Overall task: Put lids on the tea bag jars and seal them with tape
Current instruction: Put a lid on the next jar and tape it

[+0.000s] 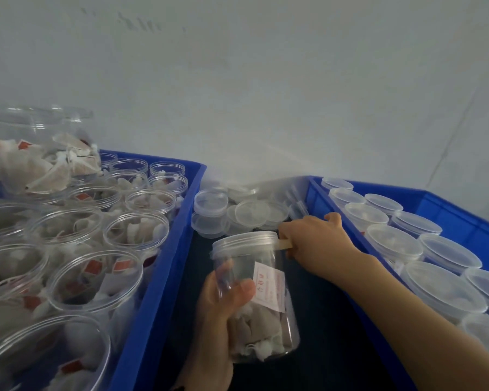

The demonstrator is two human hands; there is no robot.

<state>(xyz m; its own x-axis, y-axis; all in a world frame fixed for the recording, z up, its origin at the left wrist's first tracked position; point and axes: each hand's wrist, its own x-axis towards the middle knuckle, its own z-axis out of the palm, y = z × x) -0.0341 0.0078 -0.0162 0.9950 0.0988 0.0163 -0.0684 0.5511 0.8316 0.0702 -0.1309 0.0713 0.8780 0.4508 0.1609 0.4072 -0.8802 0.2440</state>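
Note:
My left hand grips a clear jar of tea bags from the side, thumb across its front. The jar carries a pale label and a clear lid on top. A strip of tan tape runs from the lid's right edge. My right hand holds that strip beside the lid, its fingers curled round the far end, which is hidden. Loose clear lids lie in a heap just behind the jar, between the two crates.
A blue crate on the left holds several open jars of tea bags, with one large jar at the back. A blue crate on the right holds several lidded jars. A white wall stands behind. The surface under the jar is dark.

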